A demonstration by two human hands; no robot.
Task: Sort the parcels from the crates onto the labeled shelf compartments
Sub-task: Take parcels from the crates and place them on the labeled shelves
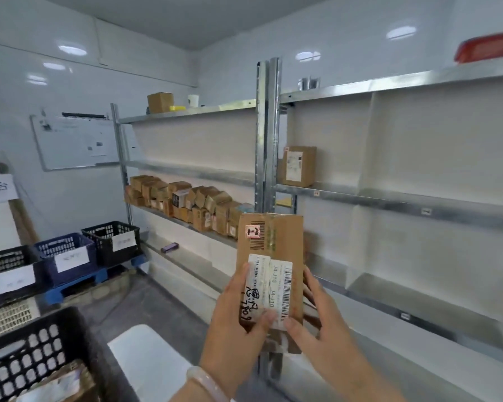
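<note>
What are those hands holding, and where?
A cardboard parcel, upright. The left hand and right hand grip its lower half, thumbs pressed on the white label.

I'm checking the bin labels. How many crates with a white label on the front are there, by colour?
Black labelled crates: 2
Blue labelled crates: 1
Total: 3
</note>
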